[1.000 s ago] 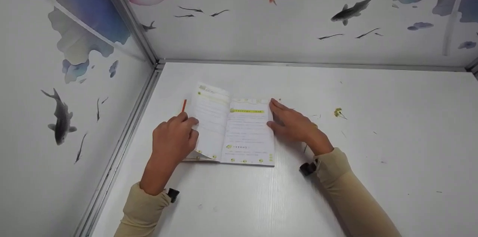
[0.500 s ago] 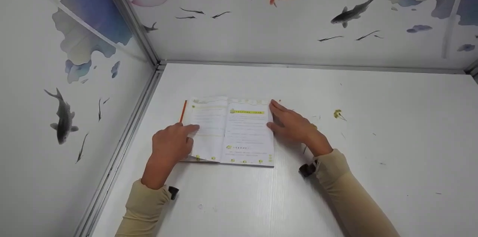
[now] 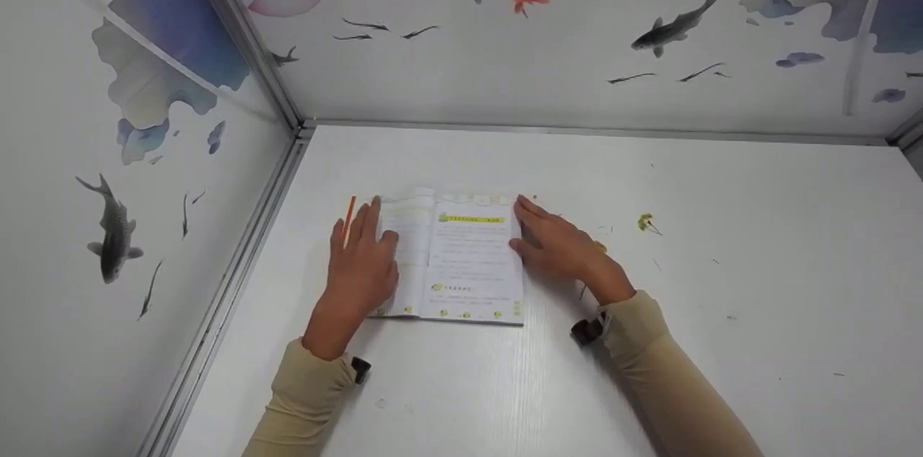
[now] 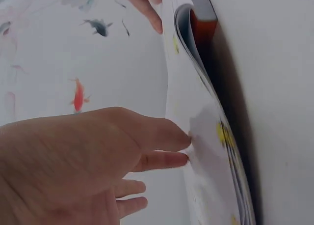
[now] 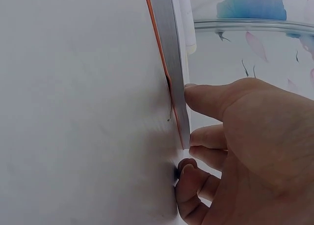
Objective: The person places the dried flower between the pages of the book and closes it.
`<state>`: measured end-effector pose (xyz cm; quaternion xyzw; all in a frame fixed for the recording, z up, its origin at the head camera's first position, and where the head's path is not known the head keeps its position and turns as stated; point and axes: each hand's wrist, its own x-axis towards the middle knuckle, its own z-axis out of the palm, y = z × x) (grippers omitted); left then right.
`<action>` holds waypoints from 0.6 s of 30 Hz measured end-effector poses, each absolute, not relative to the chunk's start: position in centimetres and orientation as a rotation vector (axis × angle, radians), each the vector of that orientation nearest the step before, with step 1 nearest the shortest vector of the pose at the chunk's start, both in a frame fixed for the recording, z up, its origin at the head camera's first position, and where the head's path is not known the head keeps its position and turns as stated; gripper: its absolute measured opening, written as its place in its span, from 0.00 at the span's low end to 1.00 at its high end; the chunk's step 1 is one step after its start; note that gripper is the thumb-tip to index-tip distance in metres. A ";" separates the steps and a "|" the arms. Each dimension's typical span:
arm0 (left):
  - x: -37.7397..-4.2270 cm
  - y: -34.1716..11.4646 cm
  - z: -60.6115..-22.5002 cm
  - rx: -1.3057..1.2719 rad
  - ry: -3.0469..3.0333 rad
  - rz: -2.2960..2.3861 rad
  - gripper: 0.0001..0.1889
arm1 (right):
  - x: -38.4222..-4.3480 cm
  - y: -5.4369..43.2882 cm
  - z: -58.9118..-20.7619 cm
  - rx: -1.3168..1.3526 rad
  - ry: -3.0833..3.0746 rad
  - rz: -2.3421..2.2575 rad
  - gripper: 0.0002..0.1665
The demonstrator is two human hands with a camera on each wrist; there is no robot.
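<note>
Since the earlier frames the left hand has moved up and inward over the left page of the open book, and that page, raised one second ago, now lies down, while the right hand stays at the opposite edge. The left hand is spread, with fingers straight toward the page's upper edge and the thumb held out toward the fold; in the left wrist view the thumb and a fingertip touch the paper, which arches near the fold. On the right hand the longer fingers lie straight and close together at the book's upper right corner, with the thumb resting against its right edge; the right wrist view shows the outer fingers bent near the tabletop. The book lies on the white table, nearer the table's left edge than its right, and its orange cover edge shows just beside the left fingers. A strip of tabletop separates the book from the left rail, and another lies between its top and the back rail. Below the book the white surface runs on between the forearms. The widest stretch is to the right, where a small yellow sprig lies apart from the right hand amid scattered bits, well short of the far right corner.
</note>
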<state>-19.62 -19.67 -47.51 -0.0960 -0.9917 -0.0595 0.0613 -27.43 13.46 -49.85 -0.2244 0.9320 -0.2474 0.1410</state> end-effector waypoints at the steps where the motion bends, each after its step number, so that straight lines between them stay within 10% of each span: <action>1: -19.7 -19.2 -47.6 -0.338 -2.983 -0.183 0.17 | -27.4 13.5 -49.9 -0.643 2.691 -0.716 0.46; 18: -23.3 -16.1 -48.0 -0.509 -3.186 -0.576 0.37 | -27.6 13.7 -50.1 -0.654 2.686 -0.770 0.46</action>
